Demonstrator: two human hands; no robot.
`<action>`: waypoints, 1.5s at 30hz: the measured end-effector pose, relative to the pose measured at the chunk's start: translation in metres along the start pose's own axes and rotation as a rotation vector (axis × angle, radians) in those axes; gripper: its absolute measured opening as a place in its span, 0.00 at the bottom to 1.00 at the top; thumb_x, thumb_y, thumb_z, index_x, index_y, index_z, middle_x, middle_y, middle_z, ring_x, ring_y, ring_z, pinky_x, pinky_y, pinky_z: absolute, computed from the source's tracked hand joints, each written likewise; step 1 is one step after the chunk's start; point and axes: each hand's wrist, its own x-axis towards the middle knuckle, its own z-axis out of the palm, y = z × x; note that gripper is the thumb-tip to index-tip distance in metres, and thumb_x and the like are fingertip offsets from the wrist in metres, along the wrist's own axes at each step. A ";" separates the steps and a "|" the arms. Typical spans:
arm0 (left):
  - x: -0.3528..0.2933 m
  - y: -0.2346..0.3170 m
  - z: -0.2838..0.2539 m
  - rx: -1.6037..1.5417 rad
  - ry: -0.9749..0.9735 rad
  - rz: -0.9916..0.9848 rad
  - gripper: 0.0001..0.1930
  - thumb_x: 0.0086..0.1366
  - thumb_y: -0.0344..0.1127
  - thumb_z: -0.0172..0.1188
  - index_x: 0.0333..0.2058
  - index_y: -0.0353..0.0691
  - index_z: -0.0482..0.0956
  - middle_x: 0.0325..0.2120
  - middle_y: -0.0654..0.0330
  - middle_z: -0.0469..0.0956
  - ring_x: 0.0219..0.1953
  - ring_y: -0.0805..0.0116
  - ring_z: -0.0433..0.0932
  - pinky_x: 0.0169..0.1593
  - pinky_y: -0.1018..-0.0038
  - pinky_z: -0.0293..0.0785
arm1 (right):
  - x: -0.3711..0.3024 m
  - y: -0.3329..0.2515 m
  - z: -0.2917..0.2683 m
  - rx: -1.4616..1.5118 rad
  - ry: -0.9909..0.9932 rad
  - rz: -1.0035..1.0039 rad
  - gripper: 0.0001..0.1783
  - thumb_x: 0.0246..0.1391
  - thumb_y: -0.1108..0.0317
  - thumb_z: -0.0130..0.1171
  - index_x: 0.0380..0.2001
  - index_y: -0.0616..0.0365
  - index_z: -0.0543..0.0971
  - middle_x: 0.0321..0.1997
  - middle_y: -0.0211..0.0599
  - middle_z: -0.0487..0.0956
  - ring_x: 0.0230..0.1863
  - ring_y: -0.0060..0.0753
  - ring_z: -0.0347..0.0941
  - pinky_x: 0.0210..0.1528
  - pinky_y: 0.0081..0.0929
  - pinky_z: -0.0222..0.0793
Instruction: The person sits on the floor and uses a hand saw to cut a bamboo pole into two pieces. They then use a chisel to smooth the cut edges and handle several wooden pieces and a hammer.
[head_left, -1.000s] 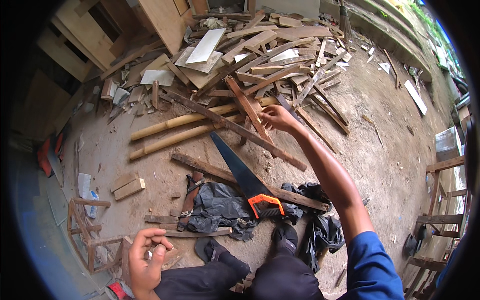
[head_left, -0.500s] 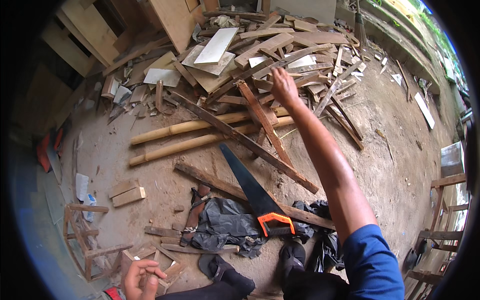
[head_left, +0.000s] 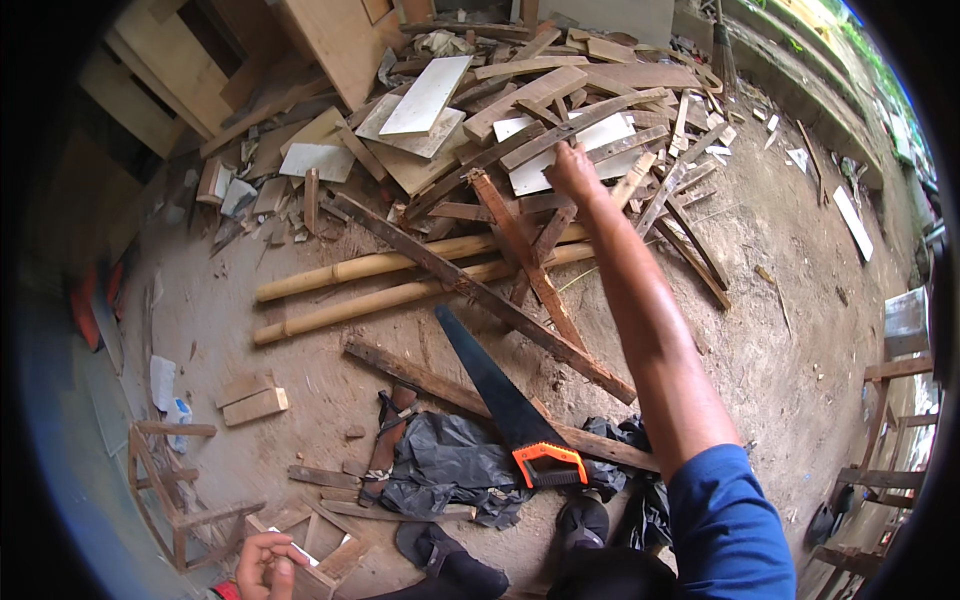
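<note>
My right hand (head_left: 575, 172) reaches into the pile of scrap wood (head_left: 545, 80), its fingers closed at the lower edge of a long grey-brown plank (head_left: 618, 104). What they grip, if anything, is hidden by the hand. Beneath and around the fingers lies a white board (head_left: 532, 178). At the lower left, my left hand (head_left: 265, 568) hangs with loosely curled fingers, the thumb apart, near a small wooden frame (head_left: 345, 558). A handsaw (head_left: 490, 385) with an orange and black handle rests on black plastic sheeting (head_left: 445, 465) before my feet.
Two bamboo poles (head_left: 350, 278) lie under a long dark beam (head_left: 520, 322) and a reddish-brown splintered plank (head_left: 535, 270). Another beam (head_left: 425, 376) crosses beneath the saw. Short wood blocks (head_left: 255, 404) and a wooden stand (head_left: 180, 500) are at left. A broom (head_left: 722, 55) stands far right.
My right hand has moved slightly down and right at the pile. More of the white board now shows, and a dark wood piece by the bamboo has shifted. The left hand has dropped slightly.
</note>
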 end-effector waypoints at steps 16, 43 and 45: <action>-0.004 -0.003 -0.001 0.064 -0.020 -0.018 0.11 0.72 0.31 0.51 0.50 0.36 0.76 0.34 0.62 0.78 0.38 0.75 0.74 0.45 0.78 0.70 | -0.049 -0.031 -0.016 0.407 0.160 0.271 0.30 0.48 0.57 0.68 0.46 0.70 0.74 0.58 0.63 0.60 0.59 0.62 0.66 0.56 0.47 0.73; -0.044 -0.024 -0.001 0.066 -0.362 0.403 0.08 0.67 0.31 0.58 0.41 0.32 0.77 0.29 0.58 0.81 0.34 0.73 0.79 0.41 0.75 0.74 | -0.351 0.083 -0.248 1.269 0.805 0.889 0.15 0.65 0.56 0.56 0.31 0.57 0.72 0.20 0.30 0.72 0.15 0.22 0.67 0.13 0.22 0.55; -0.058 -0.034 -0.006 0.052 -0.355 0.406 0.08 0.69 0.32 0.57 0.42 0.33 0.77 0.29 0.60 0.80 0.34 0.74 0.78 0.41 0.76 0.73 | -0.367 0.095 -0.310 1.207 0.875 0.762 0.17 0.64 0.55 0.56 0.26 0.53 0.72 0.19 0.25 0.69 0.13 0.19 0.64 0.13 0.20 0.53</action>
